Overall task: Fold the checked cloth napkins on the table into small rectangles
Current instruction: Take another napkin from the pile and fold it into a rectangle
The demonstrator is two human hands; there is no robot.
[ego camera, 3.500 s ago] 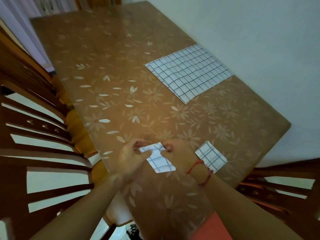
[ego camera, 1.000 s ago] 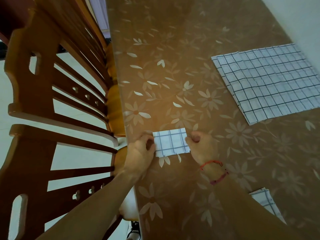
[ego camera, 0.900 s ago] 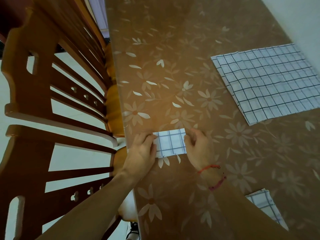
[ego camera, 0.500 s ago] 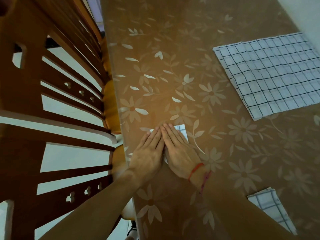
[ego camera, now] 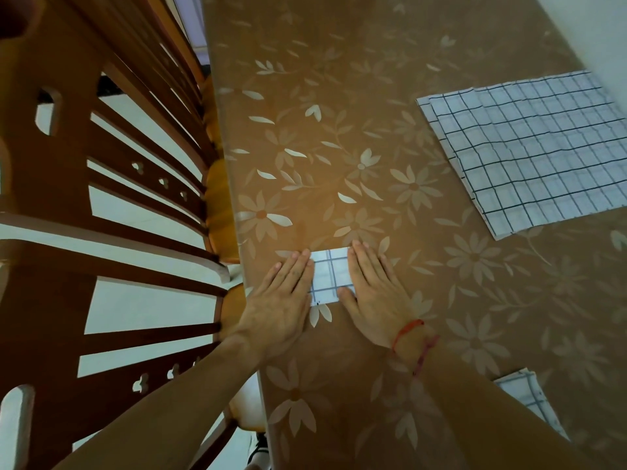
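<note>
place: home dining area | evidence: table under a brown flower-patterned cover | carved wooden chairs pushed against its edge | pale tiled floor | plain white wall

Between my hands lies the folded napkin on the worktop — unfolded napkin far right, chair left.

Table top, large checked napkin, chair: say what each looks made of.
Table top: seemingly a glossy plastic or vinyl cover, brown with a pale flower print; it shows soft glare. Large checked napkin: thin cloth, matte white with dark grid lines; it lies flat with slight ripples. Chair: wood, reddish-brown and varnished, judging by its sheen and carved cut-outs.
</note>
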